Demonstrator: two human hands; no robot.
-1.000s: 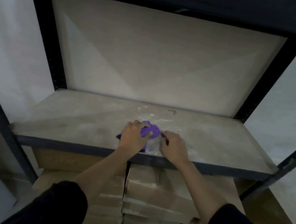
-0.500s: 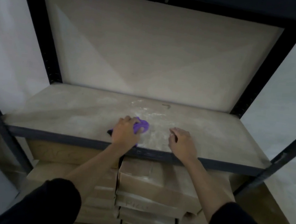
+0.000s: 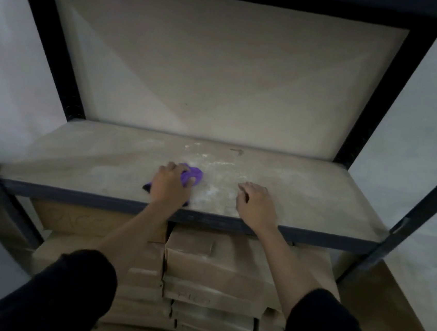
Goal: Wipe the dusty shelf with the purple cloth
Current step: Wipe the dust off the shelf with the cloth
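The fingers (image 3: 170, 166) of the left hand (image 3: 170, 188) curl over the purple cloth (image 3: 194, 174), gripping it as a bunched wad against the shelf (image 3: 77, 161) just left of the frame's centre, near the front edge. The right hand (image 3: 257, 204) rests apart at centre right, fingers loosely bent, tips on the board, holding nothing. The cloth looks soft, light and limp. It would likely crumple or slip from a fingertip pinch, so it is best taken from above, with the palm pressing it flat. Pale dust (image 3: 220, 164) streaks the board between the 2 hands and behind them. Stacked cardboard boxes (image 3: 214, 267) sit under the shelf in the lower centre.
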